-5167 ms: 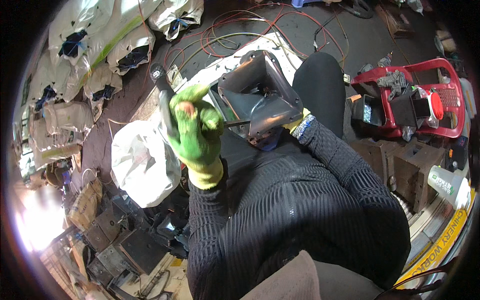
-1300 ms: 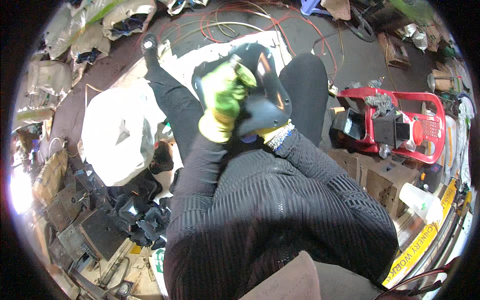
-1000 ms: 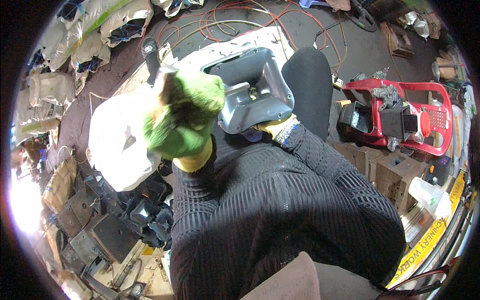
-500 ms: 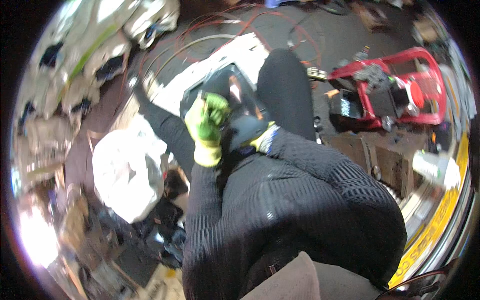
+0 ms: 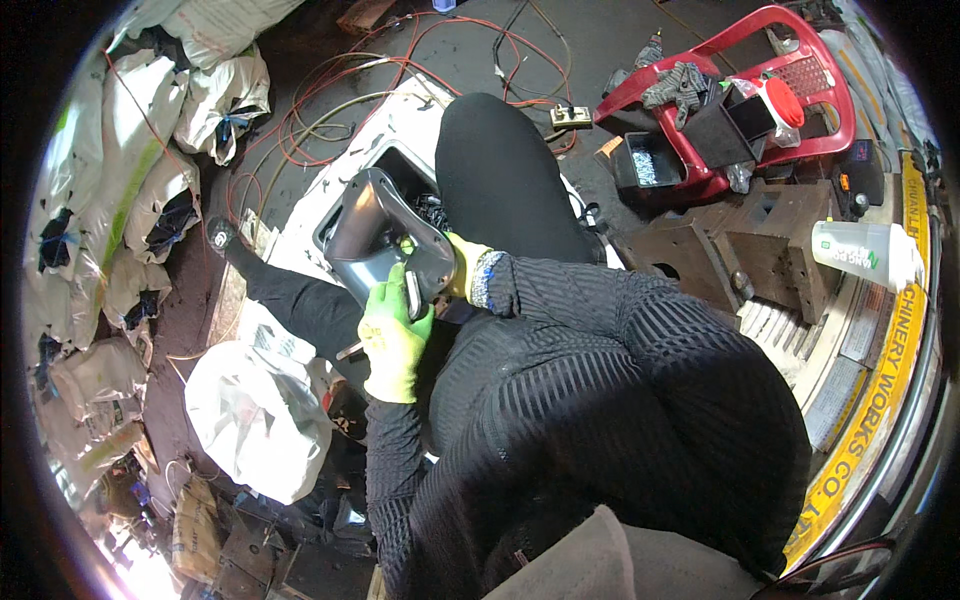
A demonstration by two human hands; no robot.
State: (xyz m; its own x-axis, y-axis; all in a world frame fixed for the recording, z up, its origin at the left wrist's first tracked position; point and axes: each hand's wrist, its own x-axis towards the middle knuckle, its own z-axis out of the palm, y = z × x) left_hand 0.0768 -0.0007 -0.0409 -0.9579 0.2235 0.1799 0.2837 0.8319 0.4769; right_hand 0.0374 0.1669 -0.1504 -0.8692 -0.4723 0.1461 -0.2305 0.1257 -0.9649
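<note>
A glossy dark-grey, curved moulded shell (image 5: pixel 358 270) with a hollow in it is tilted over my lap. At its right edge my right hand (image 5: pixel 468 268), in a yellow-green glove, is closed on it; the shell hides part of the fingers. Against the near edge is my left hand (image 5: pixel 393 345), gloved alike and closed around a slim tool (image 5: pixel 413 295) with a metallic part beside the fingers. A thin end sticks out at the other side of that fist; the tool's exact kind is not clear. Behind the shell, a pale-rimmed bin (image 5: pixel 328 228) contains small dark pieces.
To my left stand a white plastic bag (image 5: pixel 255 420) and several stacked white sacks (image 5: pixel 150 120). Red cables (image 5: pixel 400 65) loop over the floor ahead. A red plastic chair (image 5: pixel 720 45) with gloves and black boxes lies right, near metal blocks (image 5: pixel 760 240) and a translucent cup (image 5: pixel 855 248).
The grey shell has tipped up and come into clearer sight over the bin. My left hand has moved down and lies against the shell's near edge. The whole view has shifted.
</note>
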